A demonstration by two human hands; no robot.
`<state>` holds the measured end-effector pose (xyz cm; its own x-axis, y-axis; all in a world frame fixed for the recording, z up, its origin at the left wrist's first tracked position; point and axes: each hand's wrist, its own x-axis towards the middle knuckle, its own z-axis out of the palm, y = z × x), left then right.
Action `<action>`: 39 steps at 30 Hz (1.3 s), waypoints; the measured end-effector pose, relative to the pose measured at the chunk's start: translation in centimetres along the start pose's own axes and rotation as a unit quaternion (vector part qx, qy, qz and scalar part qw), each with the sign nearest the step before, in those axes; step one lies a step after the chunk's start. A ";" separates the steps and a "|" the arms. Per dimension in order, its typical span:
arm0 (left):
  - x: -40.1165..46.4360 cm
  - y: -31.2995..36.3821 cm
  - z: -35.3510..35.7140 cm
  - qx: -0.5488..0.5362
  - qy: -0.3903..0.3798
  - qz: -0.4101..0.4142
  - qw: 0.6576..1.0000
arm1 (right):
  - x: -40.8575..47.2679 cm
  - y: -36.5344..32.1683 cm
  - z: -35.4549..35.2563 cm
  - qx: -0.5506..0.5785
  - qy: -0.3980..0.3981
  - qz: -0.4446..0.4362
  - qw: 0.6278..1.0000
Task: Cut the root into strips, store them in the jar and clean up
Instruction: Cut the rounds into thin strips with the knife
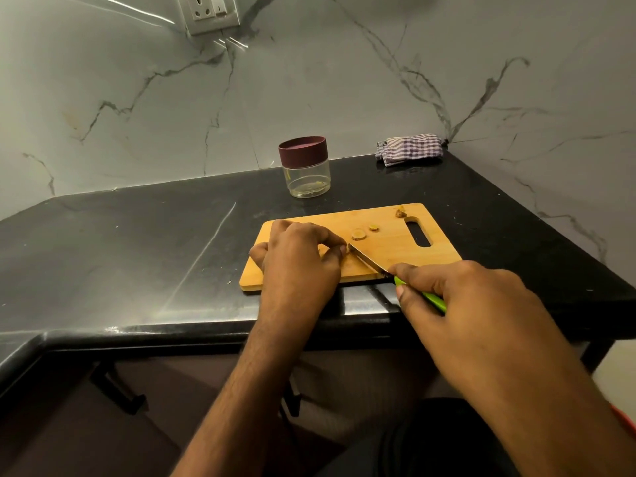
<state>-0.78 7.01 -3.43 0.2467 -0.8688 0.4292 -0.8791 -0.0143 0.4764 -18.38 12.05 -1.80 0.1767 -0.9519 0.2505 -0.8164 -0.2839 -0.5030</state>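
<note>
A person stands at a black desk [137, 242] in a corner of marble-veined wall, bent over a bamboo cutting board [389, 249] that lies close to the front edge. The left hand [299, 259] is curled over the near left part of the board, its fingertips bunched together and pinching a small piece of root [348, 250], most of which is hidden beneath the fingers. The right hand [461, 304] grips the green handle of a knife [373, 265], fingers wrapped round it and the forefinger stretched toward the blade; the blade slants across the board with its tip touching the root just beside the left fingertips. Just beyond the knife tip lies a round slice [358, 234], with a smaller slice [374, 228] near it, and a knobbly scrap [400, 212] sits at the far right corner beside the board's handle slot. Behind the board stands a clear jar [306, 168], upright, its dark maroon lid on; whether there is anything inside it I cannot tell. A checked cloth [409, 149] lies crumpled in the far corner against the wall, well apart from the board. A wall socket [211, 12] shows high up on the left.
</note>
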 end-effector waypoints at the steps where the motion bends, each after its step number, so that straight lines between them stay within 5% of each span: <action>1: 0.0 0.0 0.0 -0.002 -0.001 0.000 1.000 | 0.0 0.1 0.1 -0.005 0.006 0.003 1.000; 13: 0.0 -0.1 0.0 -0.042 -0.037 0.010 0.998 | 0.9 0.6 1.0 -0.005 0.009 0.006 1.000; 21: -0.4 -1.0 0.0 -0.096 0.035 0.014 0.995 | 0.8 0.0 1.2 0.044 0.042 -0.009 0.998; 39: -0.1 -0.4 -0.1 -0.085 -0.001 -0.009 0.996 | 1.4 0.0 1.7 -0.039 0.016 0.003 0.999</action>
<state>-0.40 7.20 -3.60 0.2609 -0.8706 0.4171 -0.7923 0.0537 0.6078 -17.17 10.50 -2.89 0.1556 -0.9489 0.2746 -0.8576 -0.2677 -0.4391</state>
